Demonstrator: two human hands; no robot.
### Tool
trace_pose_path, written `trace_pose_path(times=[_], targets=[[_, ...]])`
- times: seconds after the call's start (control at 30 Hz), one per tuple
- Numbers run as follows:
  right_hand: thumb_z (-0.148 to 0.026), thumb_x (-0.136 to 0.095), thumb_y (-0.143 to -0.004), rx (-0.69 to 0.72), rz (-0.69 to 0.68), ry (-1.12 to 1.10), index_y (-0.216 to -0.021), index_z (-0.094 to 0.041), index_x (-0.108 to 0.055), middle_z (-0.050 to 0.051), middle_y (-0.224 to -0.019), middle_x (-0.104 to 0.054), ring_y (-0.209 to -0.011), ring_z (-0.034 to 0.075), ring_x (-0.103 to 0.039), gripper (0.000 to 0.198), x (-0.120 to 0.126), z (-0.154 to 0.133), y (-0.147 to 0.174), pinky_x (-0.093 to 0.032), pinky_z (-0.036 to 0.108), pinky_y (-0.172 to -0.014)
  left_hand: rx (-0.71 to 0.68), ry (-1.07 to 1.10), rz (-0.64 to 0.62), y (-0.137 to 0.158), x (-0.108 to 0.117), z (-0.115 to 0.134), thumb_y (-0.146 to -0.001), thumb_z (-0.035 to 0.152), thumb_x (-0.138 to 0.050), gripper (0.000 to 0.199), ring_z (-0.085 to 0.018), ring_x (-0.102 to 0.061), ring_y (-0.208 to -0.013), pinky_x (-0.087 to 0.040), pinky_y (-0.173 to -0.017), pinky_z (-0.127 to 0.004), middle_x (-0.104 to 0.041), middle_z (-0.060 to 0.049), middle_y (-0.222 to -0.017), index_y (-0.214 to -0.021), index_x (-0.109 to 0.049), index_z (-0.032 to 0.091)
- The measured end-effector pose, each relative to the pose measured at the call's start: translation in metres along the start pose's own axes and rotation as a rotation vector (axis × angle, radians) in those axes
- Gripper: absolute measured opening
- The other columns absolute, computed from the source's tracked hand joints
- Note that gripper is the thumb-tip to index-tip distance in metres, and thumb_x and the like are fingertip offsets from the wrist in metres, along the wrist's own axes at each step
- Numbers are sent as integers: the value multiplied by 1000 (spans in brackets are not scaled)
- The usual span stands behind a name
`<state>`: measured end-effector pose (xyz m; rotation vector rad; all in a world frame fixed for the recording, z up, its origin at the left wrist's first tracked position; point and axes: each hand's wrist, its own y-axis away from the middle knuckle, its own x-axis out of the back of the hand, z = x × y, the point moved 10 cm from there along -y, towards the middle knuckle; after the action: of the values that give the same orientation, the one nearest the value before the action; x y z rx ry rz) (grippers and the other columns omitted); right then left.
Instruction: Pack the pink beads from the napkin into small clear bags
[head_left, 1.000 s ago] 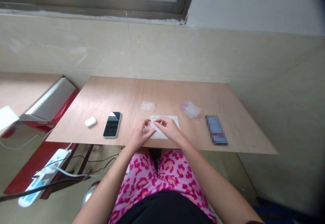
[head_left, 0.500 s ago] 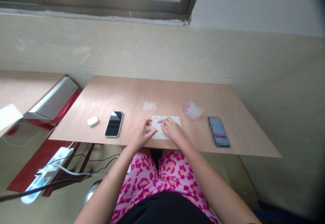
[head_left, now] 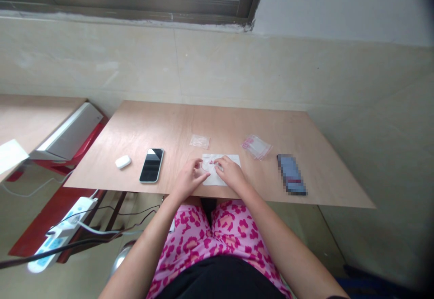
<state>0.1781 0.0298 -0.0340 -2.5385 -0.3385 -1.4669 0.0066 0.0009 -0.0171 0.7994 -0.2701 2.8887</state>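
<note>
A white sheet of paper (head_left: 217, 180) lies near the table's front edge, under and between my hands. Small pink-red pieces (head_left: 211, 162) rest on its upper part, too small to make out. At the paper's left side is my left hand (head_left: 191, 177), its fingers curled and the thumb stretched toward the paper; something faint and clear shows between them. My right hand (head_left: 230, 172) rests over the paper's right part, with fingertips bent together close beside the pink-red pieces. Whatever it pinches is hidden.
Beyond the paper lie a small clear bag (head_left: 200, 141) and several clear bags with pink edges (head_left: 257, 147). A phone (head_left: 152, 166) and a white earbud case (head_left: 123, 162) sit to the left. A blurred-out phone-like object (head_left: 292, 175) is at right. A power strip (head_left: 64, 233) stands lower left.
My hands stay in nearly the same place, with the right fingertips still beside the pink-red pieces. The whole view has shifted very slightly.
</note>
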Motion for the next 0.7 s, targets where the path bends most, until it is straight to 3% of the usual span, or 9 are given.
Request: trace_pose_path(times=[0.23,0.4,0.47,0.6,0.7], targets=[[-24,-60,-96,-20,15,-78,-119,-22,-72,8,-117,-69,-100,19,-67,25,5,3,-2,-49,27,-89,17,11,-25,1,-2,0,-87,42,-75,49,-26,-67,-103,-53,-90,-40,-66,-11,-119,-128,-57,21],[-24,-60,-93,9,90,-339,-105,-19,-75,6,-97,-74,-79,18,-65,19,19,-5,-4,-50,29,-78,6,32,-34,2,-3,2,-88,43,-74,50,-27,-66,-107,-52,-93,-41,-65,-12,-122,-130,-57,22],[-26,-60,-93,-13,78,-425,-101,-20,-76,5,-93,-75,-71,16,-62,19,20,-5,-4,-49,28,-71,-1,34,-26,2,-2,3,-87,42,-75,50,-27,-66,-107,-52,-93,-41,-66,-11,-121,-129,-58,22],[-36,-60,-95,-59,20,-580,-100,-19,-77,6,-94,-76,-74,17,-63,25,16,-5,0,-49,28,-69,-27,15,-17,1,0,7,-86,40,-76,49,-26,-65,-106,-51,-94,-41,-67,-10,-117,-128,-59,22],[-42,-61,-95,-47,-76,-690,-104,-19,-77,9,-108,-73,-81,19,-65,30,5,-17,7,-51,28,-70,-61,-10,-29,2,-3,12,-87,37,-75,47,-26,-64,-108,-50,-96,-41,-66,-9,-115,-128,-59,23]])
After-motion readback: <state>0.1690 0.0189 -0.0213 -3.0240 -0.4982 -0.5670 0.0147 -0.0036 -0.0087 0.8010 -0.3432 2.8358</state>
